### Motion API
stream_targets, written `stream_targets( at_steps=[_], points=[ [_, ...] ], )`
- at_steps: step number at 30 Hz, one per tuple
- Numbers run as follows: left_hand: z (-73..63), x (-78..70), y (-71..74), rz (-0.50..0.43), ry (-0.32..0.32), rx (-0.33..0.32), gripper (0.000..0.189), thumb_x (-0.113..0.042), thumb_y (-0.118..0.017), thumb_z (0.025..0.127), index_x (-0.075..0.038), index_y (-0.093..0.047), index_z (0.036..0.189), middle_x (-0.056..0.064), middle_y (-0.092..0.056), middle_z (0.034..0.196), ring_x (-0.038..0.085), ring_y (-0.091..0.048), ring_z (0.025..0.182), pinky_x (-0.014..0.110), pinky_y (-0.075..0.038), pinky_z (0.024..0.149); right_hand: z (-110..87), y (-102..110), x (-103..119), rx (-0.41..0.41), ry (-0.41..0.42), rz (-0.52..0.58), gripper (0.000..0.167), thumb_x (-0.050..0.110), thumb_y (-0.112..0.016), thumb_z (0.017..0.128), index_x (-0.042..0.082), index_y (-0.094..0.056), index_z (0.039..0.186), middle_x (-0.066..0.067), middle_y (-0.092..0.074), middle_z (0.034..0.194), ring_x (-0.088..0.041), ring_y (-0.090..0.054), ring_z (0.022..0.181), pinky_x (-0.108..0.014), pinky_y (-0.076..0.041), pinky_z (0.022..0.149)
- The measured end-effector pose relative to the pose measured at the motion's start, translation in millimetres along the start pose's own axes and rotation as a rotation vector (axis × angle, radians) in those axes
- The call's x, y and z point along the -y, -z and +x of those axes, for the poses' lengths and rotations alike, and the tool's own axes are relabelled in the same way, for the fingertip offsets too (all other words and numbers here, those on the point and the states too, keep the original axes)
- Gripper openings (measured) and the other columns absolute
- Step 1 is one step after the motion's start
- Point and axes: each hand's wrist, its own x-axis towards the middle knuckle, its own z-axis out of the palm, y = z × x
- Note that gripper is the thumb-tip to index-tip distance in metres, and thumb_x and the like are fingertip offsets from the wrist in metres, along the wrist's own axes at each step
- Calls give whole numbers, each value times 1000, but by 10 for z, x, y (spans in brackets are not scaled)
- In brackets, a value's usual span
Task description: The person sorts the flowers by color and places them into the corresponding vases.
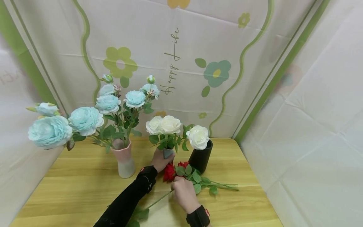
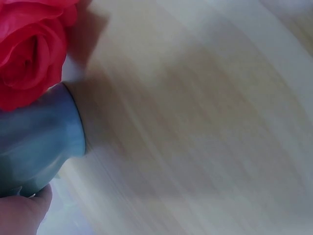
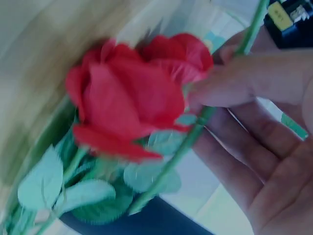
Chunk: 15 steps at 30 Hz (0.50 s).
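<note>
My left hand (image 1: 160, 161) grips a small blue-grey vase (image 1: 168, 153) holding white roses (image 1: 170, 125). In the left wrist view, a fingertip presses the side of this vase, and a red rose shows beside it. My right hand (image 1: 183, 193) pinches a green flower stem (image 1: 160, 200) between thumb and fingers. Leaves (image 1: 141, 214) on this stem lie toward the near edge, its bloom out of view. In the right wrist view, the stem's bare end passes by the red roses (image 3: 129, 98). These red roses lie between my hands and the black vase (image 1: 200, 158).
A pink and white vase (image 1: 124, 159) with tall light-blue flowers (image 1: 86, 121) stands at the left, some leaning far out. One white rose (image 1: 198, 137) appears at the black vase's mouth. Green stems (image 1: 224, 186) stretch rightward across the wooden table (image 1: 244, 205). A printed cloth (image 1: 175, 78) hangs behind.
</note>
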Motion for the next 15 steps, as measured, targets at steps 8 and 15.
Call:
stream_targets(
  at_steps=[8, 15],
  points=[
    [19, 37, -16, -3, -2, -2, 60, -27, -76, 87, -11, -48, 138, 12, -54, 128, 27, -52, 114, 43, -42, 98, -105, 109, -172, -192, 3, 60, 29, -12, -74, 68, 17, -76, 69, 7, -56, 73, -10, -58, 65, -23, -48, 48],
    [31, 76, -16, 16, 29, 23, 68, -32, -73, 90, -11, -40, 145, 15, -49, 135, 31, -49, 122, 47, -39, 102, -152, 336, -249, -321, -2, 108, 34, -18, -67, 65, 14, -75, 68, 5, -60, 77, -10, -61, 66, -23, -52, 51]
  ],
)
